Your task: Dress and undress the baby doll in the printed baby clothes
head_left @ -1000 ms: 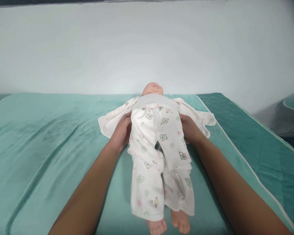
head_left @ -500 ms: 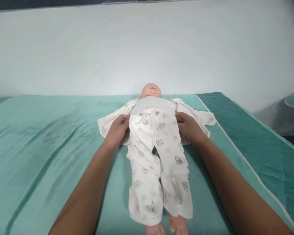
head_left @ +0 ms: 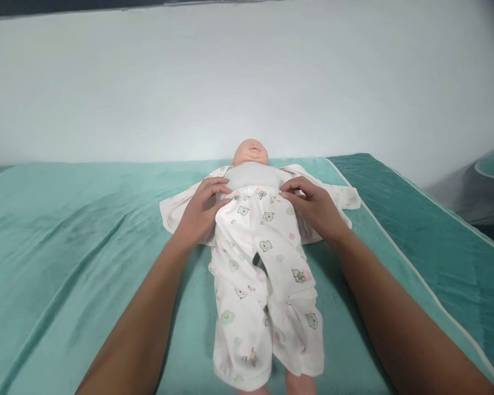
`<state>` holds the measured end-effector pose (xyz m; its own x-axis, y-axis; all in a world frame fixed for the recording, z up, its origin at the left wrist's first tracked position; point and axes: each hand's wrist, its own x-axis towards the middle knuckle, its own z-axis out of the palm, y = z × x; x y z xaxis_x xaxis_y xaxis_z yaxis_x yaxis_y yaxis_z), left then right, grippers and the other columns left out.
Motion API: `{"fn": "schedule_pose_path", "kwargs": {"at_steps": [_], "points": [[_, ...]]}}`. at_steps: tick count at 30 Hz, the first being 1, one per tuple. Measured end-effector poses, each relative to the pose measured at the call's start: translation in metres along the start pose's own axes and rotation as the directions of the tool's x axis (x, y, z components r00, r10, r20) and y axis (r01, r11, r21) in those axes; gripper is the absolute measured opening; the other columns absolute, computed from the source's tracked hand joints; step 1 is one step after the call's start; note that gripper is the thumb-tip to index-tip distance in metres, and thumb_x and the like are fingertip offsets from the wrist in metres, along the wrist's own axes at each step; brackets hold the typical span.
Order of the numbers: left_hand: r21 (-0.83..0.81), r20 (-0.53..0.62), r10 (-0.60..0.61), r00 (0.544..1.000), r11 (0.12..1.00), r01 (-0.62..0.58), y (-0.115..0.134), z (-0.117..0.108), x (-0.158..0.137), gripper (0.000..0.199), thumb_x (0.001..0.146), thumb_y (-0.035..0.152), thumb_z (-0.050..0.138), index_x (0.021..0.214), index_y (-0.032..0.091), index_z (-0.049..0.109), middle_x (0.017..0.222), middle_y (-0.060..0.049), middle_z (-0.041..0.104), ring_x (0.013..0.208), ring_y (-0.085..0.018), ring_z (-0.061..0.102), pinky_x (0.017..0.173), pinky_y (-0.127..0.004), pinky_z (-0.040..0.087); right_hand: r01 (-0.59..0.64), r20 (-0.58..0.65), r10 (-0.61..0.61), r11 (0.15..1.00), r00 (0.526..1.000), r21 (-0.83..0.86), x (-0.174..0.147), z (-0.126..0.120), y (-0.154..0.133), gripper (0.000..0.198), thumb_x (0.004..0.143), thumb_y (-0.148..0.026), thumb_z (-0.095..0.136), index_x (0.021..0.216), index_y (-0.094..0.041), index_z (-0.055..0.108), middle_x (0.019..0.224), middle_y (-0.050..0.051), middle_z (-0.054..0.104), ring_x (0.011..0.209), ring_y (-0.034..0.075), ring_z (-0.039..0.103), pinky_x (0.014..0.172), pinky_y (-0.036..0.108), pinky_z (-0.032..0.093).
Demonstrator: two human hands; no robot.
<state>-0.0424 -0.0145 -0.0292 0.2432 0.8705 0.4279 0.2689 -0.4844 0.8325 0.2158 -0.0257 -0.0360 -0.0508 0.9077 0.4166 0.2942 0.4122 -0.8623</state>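
We see a doll (head_left: 255,174) lying on its back on a teal cover (head_left: 86,236), head toward a pale wall (head_left: 247,77), legs toward us. It wears white trousers (head_left: 249,236) printed with green animal faces; the feet run off the bottom edge. A white jacket (head_left: 179,208) spreads out on both sides of the grey torso. Our left hand (head_left: 201,211) and right hand (head_left: 315,208) touch opposite sides of the waistband (head_left: 253,191), each with thumb and fingers curved toward one another. Whether cloth is pinched between them, we cannot tell.
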Motion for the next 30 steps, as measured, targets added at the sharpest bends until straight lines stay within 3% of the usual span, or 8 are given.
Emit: {"fn": "schedule_pose_path", "kwargs": {"at_steps": [4, 10, 17, 20, 23, 27, 30], "points": [[-0.07, 0.065, -0.027, 0.998, 0.997, 0.032, 0.001, -0.002, 0.004, 0.011, 0.081, 0.03, 0.07, 0.087, 0.024, 0.063, 0.132, -0.006, 0.057, 0.13, -0.025, 0.047, 0.108, -0.04, 0.037, -0.036, 0.133, 0.035, 0.999, 0.991, 0.005, 0.006, -0.005, -0.001, 0.015, 0.081, -0.036, 0.069, 0.08, -0.023, 0.06, 0.092, 0.001, 0.058, 0.087, 0.018, 0.053, 0.074, 0.031, 0.042], [-0.007, 0.118, 0.001, 0.993, 1.0, 0.0, 0.0, -0.003, 0.006, 0.012, 0.083, 0.032, 0.07, 0.083, 0.023, 0.061, 0.133, -0.006, 0.055, 0.131, -0.024, 0.047, 0.107, -0.039, 0.036, 0.152, 0.189, -0.142, 0.988, 0.972, -0.039, 0.006, -0.005, -0.001, 0.011, 0.085, -0.035, 0.067, 0.089, -0.026, 0.062, 0.102, 0.004, 0.057, 0.099, 0.021, 0.052, 0.078, 0.034, 0.041], [0.084, 0.056, -0.011, 0.998, 0.996, 0.006, 0.006, 0.002, 0.004, 0.016, 0.089, 0.037, 0.061, 0.083, 0.023, 0.057, 0.132, -0.005, 0.059, 0.127, -0.024, 0.05, 0.098, -0.038, 0.043, 0.166, 0.224, -0.157, 0.986, 0.962, -0.02, 0.01, -0.004, 0.004, 0.008, 0.087, -0.034, 0.065, 0.088, -0.026, 0.062, 0.108, 0.004, 0.056, 0.107, 0.023, 0.052, 0.084, 0.036, 0.041], [0.07, 0.016, -0.046, 0.999, 0.997, 0.045, 0.007, 0.006, 0.007, 0.016, 0.091, 0.038, 0.057, 0.085, 0.023, 0.054, 0.127, -0.004, 0.063, 0.116, -0.022, 0.057, 0.091, -0.035, 0.045, 0.091, 0.197, -0.082, 0.995, 0.977, -0.036, 0.012, -0.001, 0.002, 0.009, 0.087, -0.032, 0.063, 0.085, -0.024, 0.059, 0.096, 0.002, 0.059, 0.092, 0.02, 0.053, 0.079, 0.034, 0.041], [0.083, -0.032, -0.083, 0.996, 0.993, 0.085, 0.004, 0.01, 0.013, 0.017, 0.092, 0.039, 0.054, 0.089, 0.023, 0.05, 0.114, -0.003, 0.066, 0.1, -0.019, 0.061, 0.083, -0.032, 0.045, -0.049, 0.085, 0.056, 0.995, 0.995, -0.082, 0.015, 0.006, 0.001, 0.009, 0.085, -0.031, 0.061, 0.083, -0.023, 0.057, 0.078, -0.001, 0.055, 0.073, 0.017, 0.05, 0.068, 0.031, 0.039], [0.244, -0.105, -0.124, 0.987, 0.959, 0.147, -0.003, 0.01, 0.031, 0.016, 0.093, 0.038, 0.05, 0.089, 0.023, 0.047, 0.089, 0.001, 0.061, 0.08, -0.016, 0.056, 0.072, -0.03, 0.041, -0.133, -0.014, 0.132, 0.987, 0.991, -0.09, 0.024, 0.015, 0.012, 0.011, 0.083, -0.033, 0.059, 0.081, -0.022, 0.054, 0.072, -0.002, 0.054, 0.069, 0.017, 0.049, 0.063, 0.03, 0.037], [0.319, -0.056, -0.163, 0.985, 0.932, 0.172, -0.007, 0.007, 0.048, 0.015, 0.093, 0.036, 0.05, 0.086, 0.023, 0.046, 0.078, 0.002, 0.055, 0.073, -0.015, 0.05, 0.069, -0.029, 0.038, -0.191, -0.034, 0.19, 0.98, 0.981, -0.053, 0.035, 0.016, 0.025, 0.014, 0.082, -0.036, 0.059, 0.08, -0.023, 0.053, 0.068, -0.002, 0.054, 0.065, 0.017, 0.049, 0.059, 0.03, 0.036]]}}
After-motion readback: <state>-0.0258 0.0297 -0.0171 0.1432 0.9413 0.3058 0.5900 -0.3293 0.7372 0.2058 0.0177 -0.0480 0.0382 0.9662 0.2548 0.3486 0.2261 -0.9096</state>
